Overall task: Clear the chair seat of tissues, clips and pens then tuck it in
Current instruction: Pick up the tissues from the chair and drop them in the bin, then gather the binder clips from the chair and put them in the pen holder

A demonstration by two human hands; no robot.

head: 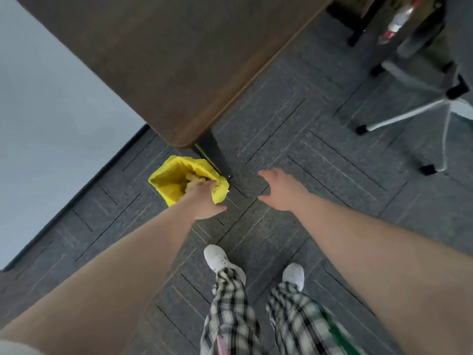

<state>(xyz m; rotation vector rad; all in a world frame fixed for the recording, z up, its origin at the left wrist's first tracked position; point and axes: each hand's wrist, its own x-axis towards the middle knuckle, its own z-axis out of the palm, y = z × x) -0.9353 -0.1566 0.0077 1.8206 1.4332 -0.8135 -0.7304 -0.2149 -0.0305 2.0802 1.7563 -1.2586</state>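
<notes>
A bin lined with a yellow bag (166, 180) stands on the carpet beside the table leg. Crumpled tissues (192, 178) lie inside it. My left hand (204, 198) reaches over the bin's near rim, its fingers stretched down into the bag next to the tissues and its thumb spread; nothing shows in its grip. To the right, my right hand (281, 190) hovers over the carpet with its fingers apart and empty. The chair (409, 114), on white legs with black casters, is at the top right. A blurred white-and-red thing (395, 24) lies on its seat.
A dark brown table (158, 60) fills the top centre, its corner and black leg (215, 155) right behind the bin. A pale wall (46, 124) runs along the left. My feet in white shoes (217, 260) stand on the grey carpet below.
</notes>
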